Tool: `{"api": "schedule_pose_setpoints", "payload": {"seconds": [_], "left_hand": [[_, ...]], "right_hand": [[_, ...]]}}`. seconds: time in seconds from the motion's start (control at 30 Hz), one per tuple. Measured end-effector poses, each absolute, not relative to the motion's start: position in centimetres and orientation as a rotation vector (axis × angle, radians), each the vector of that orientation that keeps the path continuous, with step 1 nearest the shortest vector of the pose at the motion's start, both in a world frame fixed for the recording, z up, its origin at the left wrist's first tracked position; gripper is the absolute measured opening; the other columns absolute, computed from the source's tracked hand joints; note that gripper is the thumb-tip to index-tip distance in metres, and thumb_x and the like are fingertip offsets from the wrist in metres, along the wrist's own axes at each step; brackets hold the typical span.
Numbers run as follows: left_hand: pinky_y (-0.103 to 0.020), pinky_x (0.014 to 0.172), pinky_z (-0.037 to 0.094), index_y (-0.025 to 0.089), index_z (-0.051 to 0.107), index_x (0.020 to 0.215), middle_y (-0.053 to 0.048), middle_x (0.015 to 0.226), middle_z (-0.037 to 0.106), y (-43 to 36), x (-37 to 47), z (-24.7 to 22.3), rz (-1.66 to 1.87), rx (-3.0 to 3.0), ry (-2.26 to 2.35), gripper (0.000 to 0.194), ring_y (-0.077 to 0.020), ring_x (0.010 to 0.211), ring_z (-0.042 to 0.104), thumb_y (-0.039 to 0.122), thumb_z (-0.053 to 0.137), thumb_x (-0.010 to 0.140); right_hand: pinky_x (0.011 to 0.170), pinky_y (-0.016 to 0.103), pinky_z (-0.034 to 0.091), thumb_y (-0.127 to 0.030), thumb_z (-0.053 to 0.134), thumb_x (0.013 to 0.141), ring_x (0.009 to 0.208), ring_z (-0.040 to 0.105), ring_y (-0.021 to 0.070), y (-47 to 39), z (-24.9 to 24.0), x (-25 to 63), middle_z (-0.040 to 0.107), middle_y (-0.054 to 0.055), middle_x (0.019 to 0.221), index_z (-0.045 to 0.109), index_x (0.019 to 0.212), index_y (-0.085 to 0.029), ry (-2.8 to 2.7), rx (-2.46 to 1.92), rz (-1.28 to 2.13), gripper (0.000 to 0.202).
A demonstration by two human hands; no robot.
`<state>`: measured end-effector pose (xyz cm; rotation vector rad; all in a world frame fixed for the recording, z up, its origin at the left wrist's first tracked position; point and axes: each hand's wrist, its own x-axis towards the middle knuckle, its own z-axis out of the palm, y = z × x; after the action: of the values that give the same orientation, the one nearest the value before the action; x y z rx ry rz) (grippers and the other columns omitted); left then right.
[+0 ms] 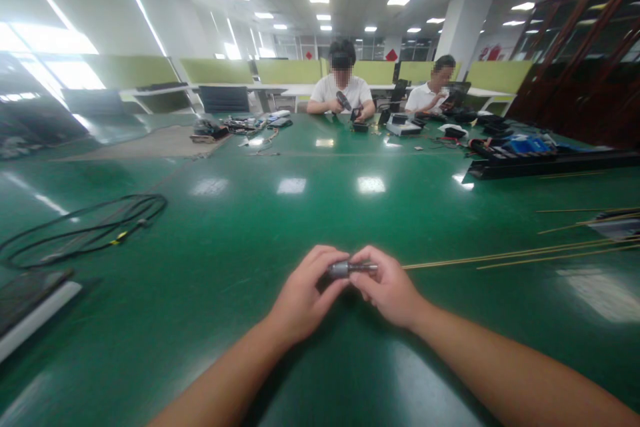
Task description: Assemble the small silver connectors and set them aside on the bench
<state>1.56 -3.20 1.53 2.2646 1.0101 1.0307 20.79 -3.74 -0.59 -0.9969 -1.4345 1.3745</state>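
Observation:
Above the green tabletop, both hands hold one small grey metal cylinder with a thinner, stepped shaft (341, 270), much like a drill chuck. My left hand (305, 293) is closed around its wider end, thumb below and fingers above. Closed on the narrow shaft at the other end is my right hand (390, 287). The piece lies level between them, partly covered by the fingers. Thin brass-coloured rods (465, 260) lie on the table just right of my right hand.
The green table (240, 227) stretches ahead. A coiled black cable (135, 203) and a dark flat device (30, 300) are at left. Black rails with blue parts (530, 147) lie at right. Across the table, one person (342, 90) holds a power drill; another person (430, 93) sits beside.

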Motion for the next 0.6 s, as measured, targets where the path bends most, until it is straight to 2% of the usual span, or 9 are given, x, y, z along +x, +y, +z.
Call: {"api": "schedule_pose_setpoints", "payload": {"seconds": [0.27,0.6], "left_hand": [[-0.036,0.095,0.05,0.021,0.061,0.12,-0.009,0.114,0.062,-3.16,1.49,1.55,1.011,2.249,1.004,0.026,-0.0212,0.107,0.058,0.022,0.058,0.094],[-0.036,0.095,0.05,0.022,0.059,0.122,-0.009,0.115,0.061,-3.09,1.48,1.43,1.017,2.229,1.008,0.027,-0.0214,0.107,0.058,0.024,0.057,0.095]], "right_hand": [[0.046,0.02,0.036,-0.03,0.067,0.083,0.048,0.047,0.0094,-3.68,-0.67,20.9,0.053,-0.007,0.061,0.055,0.092,-0.02,-1.443,-0.993,1.341,0.018],[0.046,0.02,0.036,-0.032,0.067,0.083,0.045,0.044,0.0089,-3.56,-0.62,20.93,0.052,-0.007,0.057,0.056,0.089,-0.02,-1.454,-1.022,1.318,0.017]]}}
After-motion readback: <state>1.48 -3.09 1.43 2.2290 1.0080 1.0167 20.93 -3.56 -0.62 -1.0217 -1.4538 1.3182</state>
